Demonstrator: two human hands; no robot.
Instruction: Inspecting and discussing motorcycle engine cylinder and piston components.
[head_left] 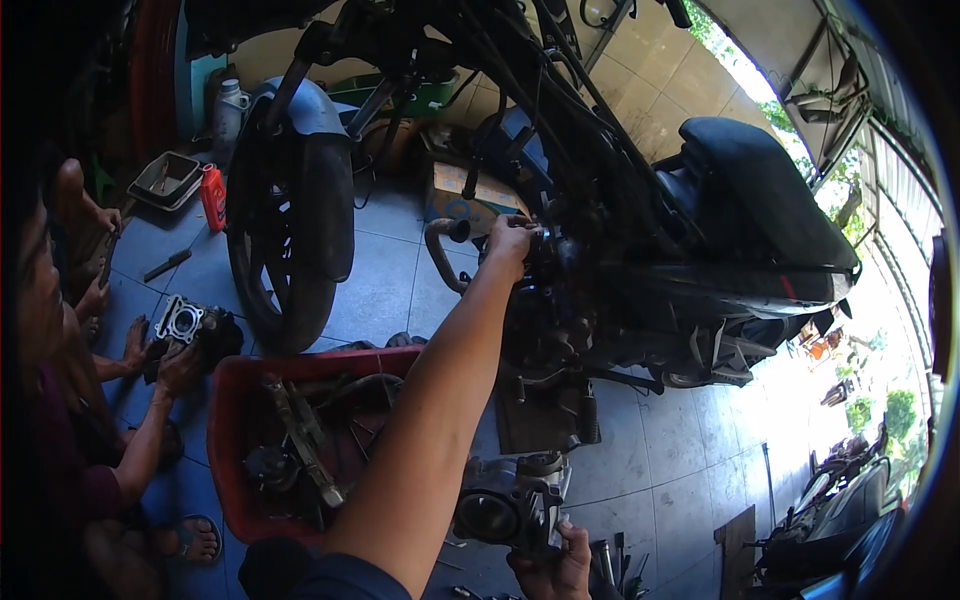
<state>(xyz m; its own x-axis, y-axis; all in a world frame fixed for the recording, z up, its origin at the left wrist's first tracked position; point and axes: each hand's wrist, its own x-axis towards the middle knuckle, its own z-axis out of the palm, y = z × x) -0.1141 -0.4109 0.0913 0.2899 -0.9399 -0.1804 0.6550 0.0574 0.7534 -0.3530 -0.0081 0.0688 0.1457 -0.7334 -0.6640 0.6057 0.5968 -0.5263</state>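
My left hand [512, 246] reaches out to the engine [570, 290] of the motorcycle. Its fingers are pinched together at the engine's front, and whatever they grip is too small and dark to make out. Low in the view, my right hand [560, 572] holds a grey metal engine cylinder block [508, 500], palm up, with the thumb on its side. The block's round dark bore faces up. A curved exhaust pipe [440, 250] hangs just left of my left hand.
A red bin [222, 440] of metal parts stands left of my left arm. Beyond it, a person's hand [178, 368] holds another cylinder part [183, 318]. The front wheel [335, 220], a red bottle [213, 197] and a cardboard box [470, 190] stand farther off. Tools [620, 560] lie lower right.
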